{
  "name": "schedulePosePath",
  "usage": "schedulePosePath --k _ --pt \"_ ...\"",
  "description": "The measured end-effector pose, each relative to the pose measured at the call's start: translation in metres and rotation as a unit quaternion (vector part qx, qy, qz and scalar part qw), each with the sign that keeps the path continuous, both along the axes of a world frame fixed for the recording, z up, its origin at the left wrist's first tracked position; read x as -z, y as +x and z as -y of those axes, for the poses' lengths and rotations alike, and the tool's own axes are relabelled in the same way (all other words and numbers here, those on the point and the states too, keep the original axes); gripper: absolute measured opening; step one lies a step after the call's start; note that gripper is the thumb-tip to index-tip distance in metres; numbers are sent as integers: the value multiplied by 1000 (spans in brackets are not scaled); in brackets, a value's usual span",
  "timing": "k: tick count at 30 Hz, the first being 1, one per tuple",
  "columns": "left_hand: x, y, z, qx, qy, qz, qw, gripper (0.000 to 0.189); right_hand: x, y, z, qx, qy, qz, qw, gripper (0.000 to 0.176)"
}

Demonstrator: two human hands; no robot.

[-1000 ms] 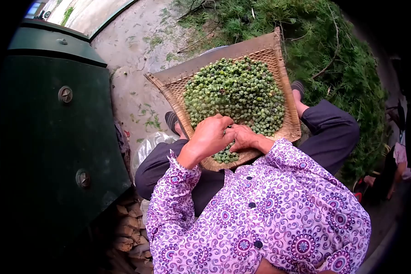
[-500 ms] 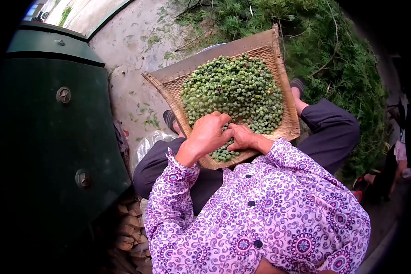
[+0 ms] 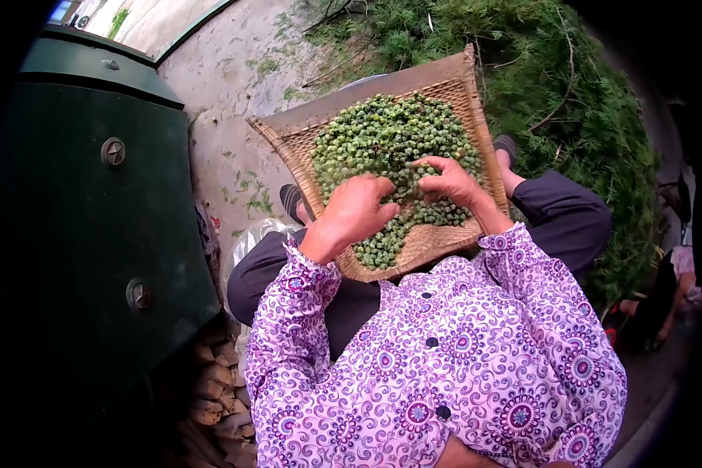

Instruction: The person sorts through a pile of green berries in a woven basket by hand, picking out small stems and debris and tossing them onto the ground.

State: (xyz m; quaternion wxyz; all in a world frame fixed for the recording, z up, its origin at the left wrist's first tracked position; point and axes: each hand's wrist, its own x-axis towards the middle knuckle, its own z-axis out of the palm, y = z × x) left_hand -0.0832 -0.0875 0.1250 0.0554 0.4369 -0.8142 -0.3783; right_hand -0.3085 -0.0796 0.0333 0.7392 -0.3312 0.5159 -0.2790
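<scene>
A woven wicker winnowing basket rests across my lap, heaped with small knobbly green seed cones. Over the near left part of the heap is my left hand, its thumb and forefinger apart and the other fingers curled down out of sight. My right hand hovers at the heap's right side, fingers curved and spread from the thumb. Between the two hands the cones look slightly blurred. I make out nothing held in either hand. A smaller patch of cones lies near the basket's front edge.
Cut green conifer branches pile up on the right and at the back. A dark green metal door or panel stands at left, split firewood below it. A clear plastic bag sits by my left leg. Sprigs litter the concrete.
My hands, close together before, have parted. The right one has moved up and to the right and its fingers have spread, baring some of the basket's weave; the left has barely shifted.
</scene>
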Motion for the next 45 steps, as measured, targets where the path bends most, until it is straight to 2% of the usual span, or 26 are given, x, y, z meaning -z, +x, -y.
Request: schedulePosePath --k 2,3,5,6,8,9,10,11,13,15,17,19,20,21,23,24,25,28,30,31,34,35,37,39,43,45 --pt "0 0 2 2 -4 -4 1000 31 -2 -28 15 -6 -63 -21 998 57" --pt "1 0 4 2 -10 -11 1000 32 -10 -33 16 55 -73 -66 994 59" --pt "-1 1 6 0 -19 -19 1000 32 -15 -49 16 108 -94 -86 986 60" --pt "-5 2 7 -11 -10 -22 1000 32 -18 -54 14 107 -95 -88 986 60" --pt "-9 5 8 -27 -11 -41 999 32 -21 -62 7 102 -61 -185 976 56" --pt "-9 6 7 -27 -12 -42 999 32 -5 -65 2 101 -62 -186 975 56" --pt "-9 7 7 -32 -9 -47 998 33 26 -65 -4 72 -195 -306 929 53" --pt "-9 8 7 -37 -6 -52 998 33 43 -64 -10 40 -321 -415 851 52" --pt "-8 9 6 -36 -6 -34 999 33 9 -20 -29 -72 -294 -330 894 44" --pt "-7 8 7 -34 -8 -16 999 33 20 20 -41 -320 -312 -331 831 48" --pt "-6 8 6 -28 -19 -6 999 34 40 54 -68 -327 -394 -359 781 47" --pt "-8 8 6 -28 -22 -9 999 34 52 77 -75 -333 -347 -360 799 45" --pt "-11 8 6 -34 -8 -9 999 34 55 79 -76 -344 -366 -390 772 43" --pt "-12 9 5 -39 5 -9 999 34 51 79 -74 -344 -365 -390 772 43" --pt "-4 10 5 -30 -8 -8 999 34 39 77 -63 -449 -299 -469 699 49" --pt "-4 11 7 -22 -21 -6 1000 34 40 80 -61 -475 -294 -491 669 47" --pt "-4 11 8 -23 -23 -6 999 34 40 84 -61 -490 -284 -488 664 46" --pt "-7 10 5 -32 -6 -15 999 33 40 87 -62 -469 -268 -481 691 43" --pt "-1 11 4 -30 -15 -13 999 33 42 91 -59 -494 -269 -505 654 37" --pt "1 11 5 -28 -25 -12 999 33 42 92 -57 -492 -272 -507 653 37" --pt "-2 10 7 -33 -21 -12 999 32 40 89 -49 -516 -229 -559 607 28" --pt "-3 10 8 -37 -3 -12 999 31 57 80 -47 -494 -208 -580 614 24" --pt "-2 10 9 -31 -10 -8 999 31 48 61 -42 -494 -223 -599 589 21" --pt "-5 11 6 -27 -22 -1 999 32 42 36 -41 -500 -226 -584 599 18" --pt "-4 11 4 -25 -22 12 999 32 21 -20 -49 -454 -245 -642 568 15" --pt "-3 11 5 -15 -25 28 999 33 10 -45 -54 -366 -257 -622 643 16"
